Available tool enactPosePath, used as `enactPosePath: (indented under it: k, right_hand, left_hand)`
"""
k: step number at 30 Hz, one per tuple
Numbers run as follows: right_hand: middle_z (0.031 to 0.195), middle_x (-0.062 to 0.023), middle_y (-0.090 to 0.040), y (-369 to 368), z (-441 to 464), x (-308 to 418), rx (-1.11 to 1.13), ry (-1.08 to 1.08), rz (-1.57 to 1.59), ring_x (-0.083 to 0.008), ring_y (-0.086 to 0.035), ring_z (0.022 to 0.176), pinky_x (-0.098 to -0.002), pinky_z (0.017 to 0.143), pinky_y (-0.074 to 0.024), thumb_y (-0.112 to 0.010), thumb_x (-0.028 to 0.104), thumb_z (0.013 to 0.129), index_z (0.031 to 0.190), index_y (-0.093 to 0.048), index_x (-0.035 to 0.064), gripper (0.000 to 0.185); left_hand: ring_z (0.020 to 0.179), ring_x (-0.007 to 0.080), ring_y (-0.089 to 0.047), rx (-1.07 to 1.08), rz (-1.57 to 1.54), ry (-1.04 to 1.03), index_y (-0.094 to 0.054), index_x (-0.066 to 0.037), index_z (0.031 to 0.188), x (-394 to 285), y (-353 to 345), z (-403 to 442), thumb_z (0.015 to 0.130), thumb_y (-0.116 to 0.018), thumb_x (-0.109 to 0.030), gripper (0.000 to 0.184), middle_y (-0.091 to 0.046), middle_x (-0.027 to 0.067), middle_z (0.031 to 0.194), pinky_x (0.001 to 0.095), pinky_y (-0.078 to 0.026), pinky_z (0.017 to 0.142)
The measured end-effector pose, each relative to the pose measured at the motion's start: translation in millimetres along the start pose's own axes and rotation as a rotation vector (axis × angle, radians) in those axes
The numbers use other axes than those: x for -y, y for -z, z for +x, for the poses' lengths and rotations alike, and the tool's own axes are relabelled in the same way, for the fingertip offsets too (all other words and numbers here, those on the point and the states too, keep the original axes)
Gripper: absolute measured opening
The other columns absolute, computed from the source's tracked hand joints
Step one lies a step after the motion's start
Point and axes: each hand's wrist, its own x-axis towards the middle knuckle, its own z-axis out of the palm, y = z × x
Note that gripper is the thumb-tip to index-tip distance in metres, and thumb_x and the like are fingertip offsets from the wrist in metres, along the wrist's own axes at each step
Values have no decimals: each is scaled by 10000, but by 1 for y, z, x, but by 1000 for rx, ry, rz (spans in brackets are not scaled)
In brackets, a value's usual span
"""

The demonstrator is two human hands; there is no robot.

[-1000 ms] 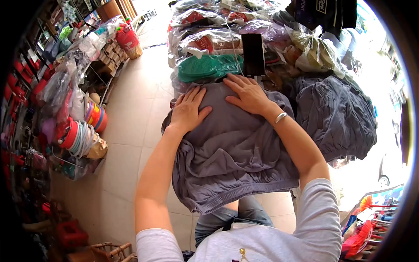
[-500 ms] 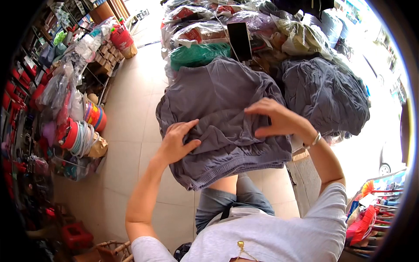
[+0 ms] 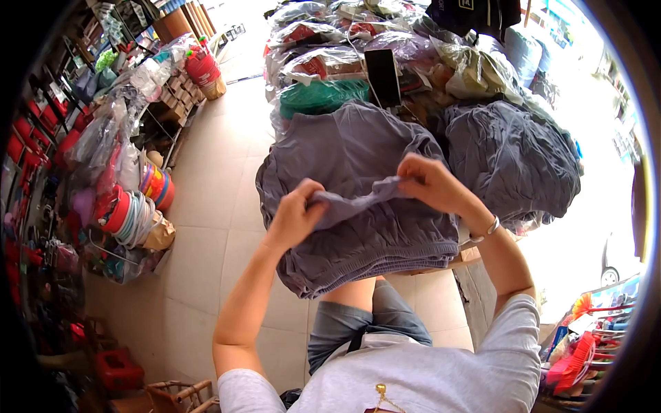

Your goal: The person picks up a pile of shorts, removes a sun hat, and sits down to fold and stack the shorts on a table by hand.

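A grey garment [image 3: 351, 155] lies spread on a pile in front of me, with gathered elastic edges [image 3: 385, 261] layered along its near side. My left hand [image 3: 296, 215] is closed on a fold of the garment's cloth at its left. Farther right, my right hand [image 3: 435, 184] pinches the same fold. Between the two hands the raised cloth stretches in a sagging strip. To the right sits a second heap of crumpled grey clothes [image 3: 509, 158], apart from both hands.
Behind the garment are plastic-bagged goods [image 3: 323, 62], a green bag [image 3: 323, 98] and a dark phone [image 3: 382, 77]. Shelves with buckets [image 3: 157, 186] and coiled hose [image 3: 134, 220] line the left. Brushes [image 3: 578, 358] stand at lower right. Tiled floor [image 3: 206, 275] runs between.
Both hands have gone from open over the garment to closed on its cloth, lifting a fold between them. The view has shifted slightly.
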Motion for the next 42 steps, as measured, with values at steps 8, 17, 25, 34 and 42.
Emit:
enactPosePath:
  k: [8, 17, 25, 34, 42]
  right_hand:
    - [809, -66, -629, 28, 140, -17, -549, 232, -76, -157, -583, 742, -302, 706, -469, -687, 109, 812, 1009, -626, 74, 209]
    - [842, -112, -666, 10, 189, -88, -461, -10, -567, -297, -646, 776, -384, 701, -495, -659, 317, 864, 1130, -607, 119, 336]
    - [911, -95, -661, 66, 107, -55, -424, -135, -289, -201, -625, 780, -330, 725, -496, -745, 381, 784, 1108, -647, 37, 482]
    - [1090, -158, -616, 34, 38, -77, -442, 65, -601, -347, -570, 1037, -395, 940, -430, -756, 327, 723, 1133, -621, 55, 510]
    - [867, -131, -687, 85, 41, -104, -663, -298, -475, -328, -661, 842, -408, 773, -512, -586, 89, 771, 1063, -655, 94, 300]
  left_hand:
    - [825, 290, -680, -430, 190, -145, -604, -64, 1054, 12, 53, 128, 883, -661, -183, 216, -682, 144, 889, 352, -513, 717]
    - [951, 344, -651, -325, 480, 90, -477, -164, 1153, 85, 26, 172, 879, -647, -366, 381, -671, 116, 1050, 438, -505, 768]
    - [1163, 317, -529, -300, 558, -444, -562, -110, 1227, 36, 23, 84, 832, -702, -267, 447, -601, 108, 1199, 432, -398, 990]
    - [1428, 347, -212, 203, 707, -249, -376, -136, 1452, 61, -31, 6, 844, -627, -438, 724, -264, 201, 1526, 522, -168, 1147]
    - [1439, 338, -193, 210, 750, -262, -365, -148, 1464, 66, -35, 3, 863, -590, -453, 710, -247, 195, 1539, 518, -142, 1156]
